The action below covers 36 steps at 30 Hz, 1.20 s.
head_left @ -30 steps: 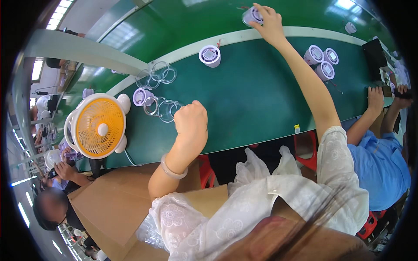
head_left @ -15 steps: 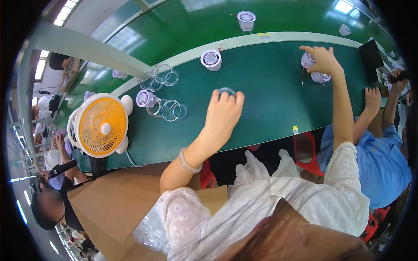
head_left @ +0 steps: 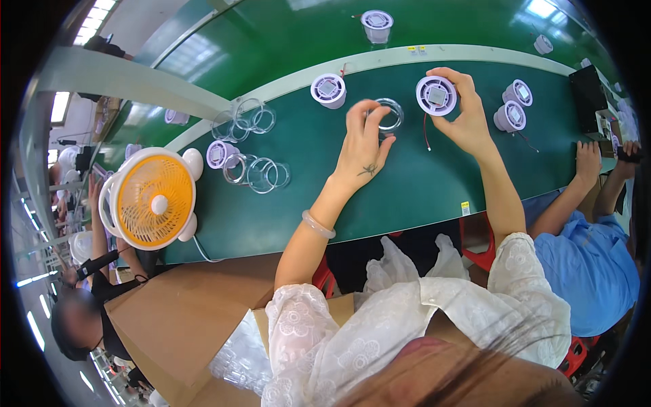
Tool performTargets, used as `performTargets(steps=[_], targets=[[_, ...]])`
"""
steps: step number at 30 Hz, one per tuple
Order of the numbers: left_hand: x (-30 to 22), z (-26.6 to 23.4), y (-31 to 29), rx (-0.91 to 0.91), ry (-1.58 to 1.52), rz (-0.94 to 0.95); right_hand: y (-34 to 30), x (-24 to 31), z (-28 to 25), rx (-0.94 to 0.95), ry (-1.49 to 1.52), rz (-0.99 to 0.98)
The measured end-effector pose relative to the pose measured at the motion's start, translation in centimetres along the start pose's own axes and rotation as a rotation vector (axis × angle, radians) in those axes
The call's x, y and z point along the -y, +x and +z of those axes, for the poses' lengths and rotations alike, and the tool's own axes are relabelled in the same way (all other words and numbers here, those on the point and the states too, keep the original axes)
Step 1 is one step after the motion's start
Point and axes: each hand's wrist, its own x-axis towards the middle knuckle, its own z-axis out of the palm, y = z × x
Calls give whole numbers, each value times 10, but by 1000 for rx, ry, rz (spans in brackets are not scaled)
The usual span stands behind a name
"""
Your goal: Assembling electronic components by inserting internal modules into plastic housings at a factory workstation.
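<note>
My left hand [head_left: 363,146] grips a clear plastic ring [head_left: 397,117] by its left side, above the middle of the green bench. Close by on the right, my right hand [head_left: 469,121] holds a white round lamp-like unit [head_left: 436,95] between thumb and fingers. Its slotted face has a square centre, and a thin red wire [head_left: 427,136] hangs from it. A small gap separates the ring from the unit. Another white unit [head_left: 328,91] stands beyond my left hand. Two similar units [head_left: 518,93] stand together to the right of my right hand.
Several clear cylinders [head_left: 261,178] and a white unit [head_left: 220,154] cluster at left, beside an orange-and-white fan [head_left: 157,198]. A pale rail [head_left: 393,55] borders a farther green surface with more units. Cardboard [head_left: 196,305] lies lower left. A co-worker's hand [head_left: 587,163] rests at right, near a black box [head_left: 588,102].
My right hand has picked up a white unit from the right and brought it left toward the middle. My left hand has moved right and farther in with the clear ring, now turned.
</note>
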Motion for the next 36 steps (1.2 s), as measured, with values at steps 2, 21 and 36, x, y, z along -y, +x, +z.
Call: performTargets(steps=[2, 21, 36], targets=[[3, 6, 1, -5, -6, -105, -3, -3, 3, -13, 22, -9], [19, -4, -2, -273, -867, -421, -9, -15, 18, 200, 1263, 1026], [1, -7, 0, 148, -149, -284, -11, -26, 14, -47, 552, 292]])
